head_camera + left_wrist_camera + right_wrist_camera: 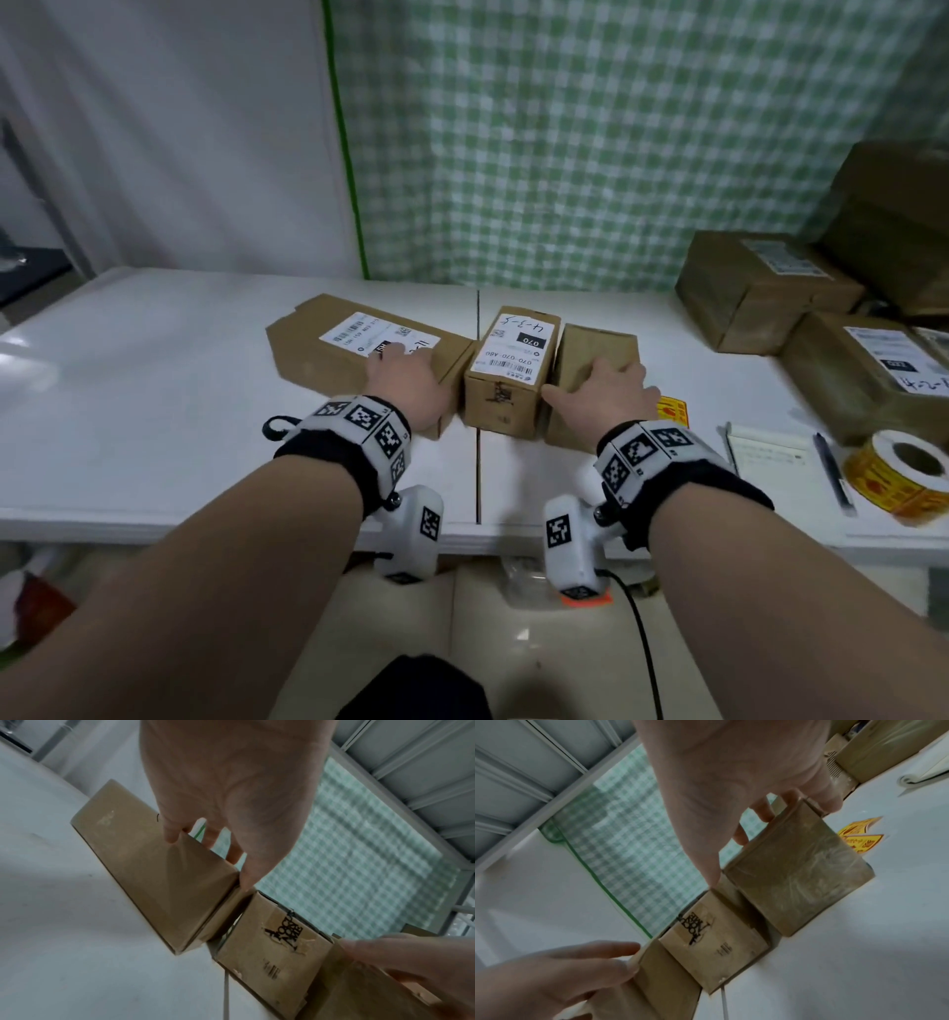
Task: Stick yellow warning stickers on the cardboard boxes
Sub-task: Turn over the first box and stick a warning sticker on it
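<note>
Three cardboard boxes stand side by side on the white table (154, 385). My left hand (405, 383) grips the right end of the long flat labelled box (328, 354), fingers over its top (154, 878), thumb at its end. The middle labelled box (508, 370) sits between the other two, held by neither hand. My right hand (606, 390) grips the plain box (590, 344), fingers over the top and thumb down its left side (795, 882). Loose yellow warning stickers (672, 411) lie just right of that hand, also in the right wrist view (857, 837).
A roll of yellow stickers (898, 478) stands at the table's right front, beside a notepad (770, 452) and a pen (832, 473). More cardboard boxes (760, 288) are stacked at the back right. A green checked curtain (565, 154) hangs behind the table.
</note>
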Action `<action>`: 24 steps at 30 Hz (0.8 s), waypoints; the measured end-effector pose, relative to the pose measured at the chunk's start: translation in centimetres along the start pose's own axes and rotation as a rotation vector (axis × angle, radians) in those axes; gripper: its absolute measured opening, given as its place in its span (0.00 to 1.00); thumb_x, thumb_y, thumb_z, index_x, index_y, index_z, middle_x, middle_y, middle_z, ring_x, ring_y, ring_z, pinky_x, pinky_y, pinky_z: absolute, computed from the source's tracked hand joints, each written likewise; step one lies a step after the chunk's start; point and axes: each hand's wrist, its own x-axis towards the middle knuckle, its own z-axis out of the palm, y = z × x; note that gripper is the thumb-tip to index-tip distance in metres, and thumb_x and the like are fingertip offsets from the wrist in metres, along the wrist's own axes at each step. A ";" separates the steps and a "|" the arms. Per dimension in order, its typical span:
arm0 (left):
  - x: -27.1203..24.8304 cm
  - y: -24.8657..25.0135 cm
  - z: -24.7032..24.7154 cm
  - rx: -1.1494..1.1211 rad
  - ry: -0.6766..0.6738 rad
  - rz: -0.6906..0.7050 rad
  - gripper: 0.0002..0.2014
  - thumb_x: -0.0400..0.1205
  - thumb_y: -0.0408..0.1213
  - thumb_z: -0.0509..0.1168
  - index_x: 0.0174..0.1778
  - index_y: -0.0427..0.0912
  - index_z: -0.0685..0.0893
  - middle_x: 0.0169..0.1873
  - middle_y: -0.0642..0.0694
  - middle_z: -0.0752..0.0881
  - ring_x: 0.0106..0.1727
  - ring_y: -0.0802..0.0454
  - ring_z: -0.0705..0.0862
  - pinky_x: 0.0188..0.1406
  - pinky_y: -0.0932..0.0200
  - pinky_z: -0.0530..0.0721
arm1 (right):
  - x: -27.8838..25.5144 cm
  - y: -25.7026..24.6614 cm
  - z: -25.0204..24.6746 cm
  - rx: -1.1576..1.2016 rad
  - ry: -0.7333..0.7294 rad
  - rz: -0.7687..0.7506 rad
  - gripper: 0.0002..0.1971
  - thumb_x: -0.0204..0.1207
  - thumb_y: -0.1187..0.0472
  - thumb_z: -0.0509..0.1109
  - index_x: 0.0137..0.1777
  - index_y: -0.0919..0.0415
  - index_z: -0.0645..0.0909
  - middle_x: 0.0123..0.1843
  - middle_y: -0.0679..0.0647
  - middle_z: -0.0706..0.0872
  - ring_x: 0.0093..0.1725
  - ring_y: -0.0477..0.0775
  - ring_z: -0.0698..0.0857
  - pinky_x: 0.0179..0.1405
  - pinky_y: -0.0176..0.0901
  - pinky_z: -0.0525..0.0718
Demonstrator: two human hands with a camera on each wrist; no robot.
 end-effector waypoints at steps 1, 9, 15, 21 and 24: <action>0.1 -0.1 -0.1 -0.037 -0.008 -0.006 0.28 0.77 0.49 0.60 0.73 0.44 0.71 0.66 0.36 0.74 0.71 0.36 0.69 0.73 0.42 0.67 | 0.1 -0.2 0.3 0.009 0.019 0.017 0.32 0.71 0.39 0.65 0.70 0.57 0.68 0.73 0.64 0.67 0.70 0.70 0.69 0.64 0.58 0.72; 0.5 0.8 -0.7 -0.116 -0.070 -0.037 0.30 0.75 0.41 0.63 0.75 0.46 0.69 0.71 0.38 0.68 0.74 0.36 0.65 0.71 0.40 0.71 | 1.0 -0.2 -0.2 0.174 0.139 0.058 0.31 0.69 0.44 0.64 0.69 0.59 0.67 0.69 0.63 0.65 0.67 0.72 0.67 0.60 0.61 0.71; -1.3 3.0 -2.5 -0.249 0.033 0.069 0.27 0.78 0.43 0.63 0.74 0.46 0.70 0.70 0.38 0.70 0.70 0.38 0.71 0.69 0.46 0.73 | 0.6 0.4 -4.1 0.572 0.271 0.028 0.25 0.75 0.46 0.57 0.71 0.55 0.69 0.70 0.62 0.66 0.64 0.68 0.70 0.55 0.53 0.67; -4.0 5.3 -4.1 -0.497 0.021 0.223 0.27 0.82 0.48 0.60 0.77 0.45 0.68 0.73 0.41 0.73 0.73 0.46 0.72 0.66 0.56 0.69 | -1.7 0.6 -6.0 1.164 0.004 0.070 0.18 0.75 0.45 0.50 0.54 0.52 0.76 0.52 0.55 0.81 0.55 0.61 0.82 0.49 0.59 0.85; -5.2 5.7 -4.7 -0.576 0.027 0.278 0.30 0.81 0.47 0.64 0.77 0.44 0.63 0.69 0.46 0.75 0.70 0.48 0.71 0.68 0.55 0.68 | -2.9 1.2 -5.8 1.329 -0.169 0.073 0.17 0.80 0.47 0.49 0.47 0.51 0.78 0.47 0.53 0.82 0.50 0.62 0.83 0.43 0.55 0.85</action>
